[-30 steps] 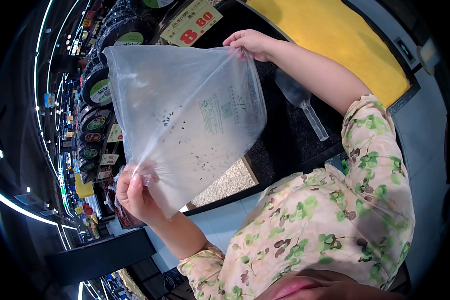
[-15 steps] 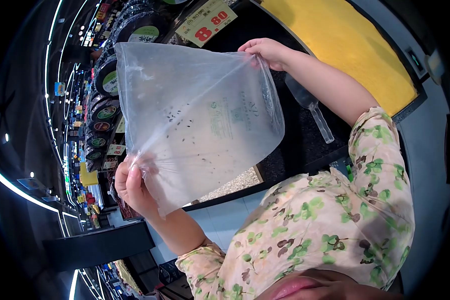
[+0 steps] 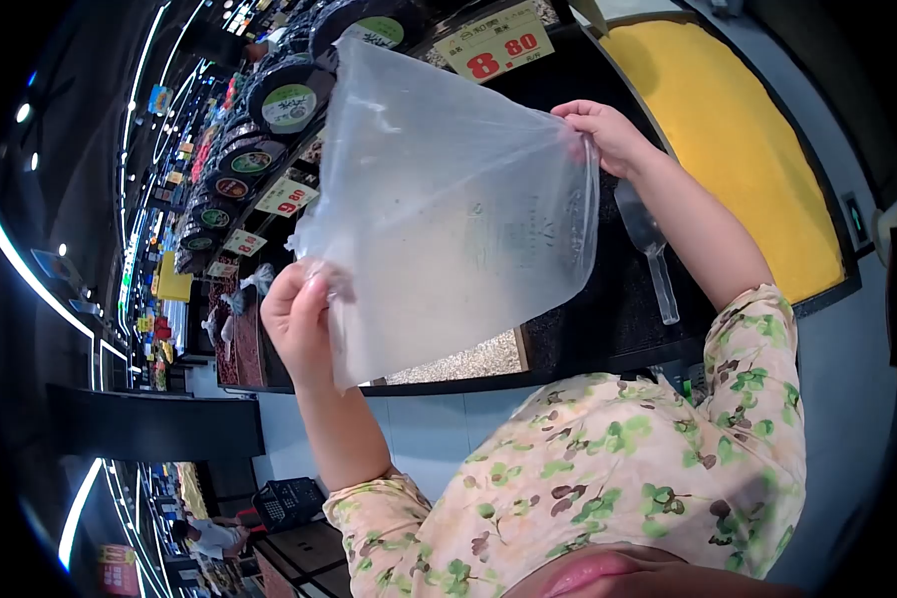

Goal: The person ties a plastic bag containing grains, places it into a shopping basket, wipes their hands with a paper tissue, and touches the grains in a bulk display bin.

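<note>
A clear plastic bag [image 3: 429, 219] with faint green print is stretched between my two hands. My left hand [image 3: 304, 314] pinches its gathered lower left edge, thumb on top. At the upper right corner, my right hand [image 3: 608, 138] grips the plastic between thumb and fingers. The bag looks flat, with only tiny faint specks on it. Below my right forearm, a clear plastic scoop [image 3: 658, 269] lies on the dark grain [image 3: 593, 319]. Part of the dark bin is hidden behind the bag.
Yellow grain [image 3: 718, 140] fills a bin at the upper right. Pale grain [image 3: 458, 361] shows below the bag. An 8.80 price card [image 3: 495, 42] stands near dark round labelled packages [image 3: 281, 100]. A person [image 3: 214, 538] and a black basket [image 3: 287, 503] appear farther off.
The bag and both hands sit farther right in the view, which has shifted. The scattered dark grains seen on the bag earlier no longer show. Both hands keep their hold.
</note>
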Motion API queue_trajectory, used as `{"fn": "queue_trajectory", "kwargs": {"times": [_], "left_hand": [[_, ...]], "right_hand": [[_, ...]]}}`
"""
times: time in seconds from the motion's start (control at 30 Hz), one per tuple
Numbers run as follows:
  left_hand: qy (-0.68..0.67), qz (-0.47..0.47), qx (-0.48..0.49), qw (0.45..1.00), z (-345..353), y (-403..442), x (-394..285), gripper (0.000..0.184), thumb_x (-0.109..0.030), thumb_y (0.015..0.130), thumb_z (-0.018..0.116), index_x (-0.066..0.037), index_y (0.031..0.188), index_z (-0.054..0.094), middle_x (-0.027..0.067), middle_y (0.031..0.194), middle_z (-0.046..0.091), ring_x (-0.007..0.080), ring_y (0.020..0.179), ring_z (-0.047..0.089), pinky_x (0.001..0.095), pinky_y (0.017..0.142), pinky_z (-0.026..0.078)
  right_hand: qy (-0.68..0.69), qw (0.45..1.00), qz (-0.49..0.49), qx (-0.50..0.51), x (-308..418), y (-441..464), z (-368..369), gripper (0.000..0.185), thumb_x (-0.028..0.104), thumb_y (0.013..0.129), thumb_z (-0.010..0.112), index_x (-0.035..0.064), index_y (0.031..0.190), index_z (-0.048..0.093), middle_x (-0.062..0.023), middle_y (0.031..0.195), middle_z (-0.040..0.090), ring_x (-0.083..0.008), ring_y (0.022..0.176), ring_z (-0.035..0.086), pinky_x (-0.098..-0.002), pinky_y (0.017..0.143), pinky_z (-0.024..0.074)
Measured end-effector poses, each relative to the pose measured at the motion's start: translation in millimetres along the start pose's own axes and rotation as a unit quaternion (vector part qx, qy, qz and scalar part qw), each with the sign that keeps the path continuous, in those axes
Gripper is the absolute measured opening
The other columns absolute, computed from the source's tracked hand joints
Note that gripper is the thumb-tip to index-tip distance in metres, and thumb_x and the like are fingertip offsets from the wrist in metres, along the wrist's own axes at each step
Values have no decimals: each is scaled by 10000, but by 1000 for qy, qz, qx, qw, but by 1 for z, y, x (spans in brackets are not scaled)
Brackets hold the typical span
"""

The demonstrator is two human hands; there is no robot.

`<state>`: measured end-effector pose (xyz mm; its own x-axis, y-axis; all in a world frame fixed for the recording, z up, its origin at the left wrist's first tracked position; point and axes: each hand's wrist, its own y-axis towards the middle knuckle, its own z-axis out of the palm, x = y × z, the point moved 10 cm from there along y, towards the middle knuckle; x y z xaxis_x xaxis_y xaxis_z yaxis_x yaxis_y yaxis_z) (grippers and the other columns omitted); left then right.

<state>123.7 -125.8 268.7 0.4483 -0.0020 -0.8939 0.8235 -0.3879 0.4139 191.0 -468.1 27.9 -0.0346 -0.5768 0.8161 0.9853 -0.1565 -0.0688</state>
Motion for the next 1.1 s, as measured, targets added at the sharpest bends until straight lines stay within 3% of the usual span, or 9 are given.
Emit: {"fn": "queue_trajectory", "kwargs": {"times": [0.17, 0.23, 0.4, 0.63, 0.73, 0.87, 0.97, 1.03, 1.1], "left_hand": [[-44, -24, -7, 999, -8, -9, 17, 173, -27, 853, 541, 2, 683, 528, 40, 722, 548, 77, 629, 462, 216, 596, 369], [46, -4, 48, 998, -15, -15, 33, 156, -53, 857, 533, 0, 710, 532, 55, 717, 570, 96, 665, 518, 224, 624, 409], [44, -18, 49, 998, -24, -24, 41, 189, -74, 867, 571, -2, 696, 534, 17, 706, 534, 73, 668, 480, 217, 620, 394], [-51, -4, 36, 998, -64, -27, 63, 168, -82, 876, 562, -12, 724, 552, 20, 700, 568, 74, 661, 520, 227, 629, 425], [23, -78, 109, 991, -56, -42, 89, 161, -76, 874, 552, -12, 726, 553, 12, 698, 573, 66, 663, 517, 222, 642, 421], [-20, -10, 44, 999, -96, -43, 85, 165, -73, 869, 554, -13, 715, 558, 9, 688, 572, 60, 658, 502, 213, 638, 407], [-21, -70, 36, 997, -109, -56, 109, 174, -72, 871, 547, -12, 708, 557, 9, 688, 570, 61, 667, 500, 210, 647, 399], [-31, -24, -1, 999, -130, -54, 106, 179, -75, 867, 552, -20, 696, 547, 0, 677, 555, 64, 654, 497, 216, 639, 400], [11, -79, 47, 996, -126, -67, 119, 182, -67, 865, 548, -25, 688, 542, 2, 675, 546, 71, 652, 497, 220, 639, 402]], "right_hand": [[16, 1000, -12, -19, 8, -8, 4, 199, 92, 926, 471, 36, 1093, 564, -42, 841, 624, -114, 646, 598, -238, 565, 514], [20, 999, -18, -19, 5, -6, -4, 201, 89, 928, 470, 43, 1099, 566, -50, 857, 628, -118, 693, 610, -242, 581, 517], [-2, 1000, -31, -2, 9, -12, 2, 206, 103, 935, 465, 46, 1109, 561, -44, 854, 625, -114, 673, 609, -252, 595, 522], [-39, 998, -55, 19, 27, -31, 18, 216, 89, 941, 453, 26, 1121, 553, -67, 905, 632, -133, 765, 625, -267, 649, 534], [-40, 996, -75, -2, 27, -35, 24, 215, 94, 942, 453, 31, 1118, 558, -63, 899, 632, -130, 766, 625, -275, 653, 535], [-74, 995, -69, 2, 20, -39, 33, 212, 100, 944, 451, 45, 1111, 570, -55, 872, 632, -122, 741, 620, -280, 625, 532], [-79, 994, -70, -7, 19, -51, 55, 213, 105, 945, 453, 47, 1115, 567, -52, 869, 629, -121, 740, 619, -278, 622, 530], [-70, 995, -73, -2, 13, -50, 62, 215, 104, 945, 454, 45, 1120, 563, -56, 879, 633, -129, 720, 623, -278, 633, 533], [-73, 993, -79, -40, 13, -59, 75, 216, 103, 944, 455, 46, 1123, 562, -58, 883, 635, -134, 707, 625, -280, 635, 534]]}}
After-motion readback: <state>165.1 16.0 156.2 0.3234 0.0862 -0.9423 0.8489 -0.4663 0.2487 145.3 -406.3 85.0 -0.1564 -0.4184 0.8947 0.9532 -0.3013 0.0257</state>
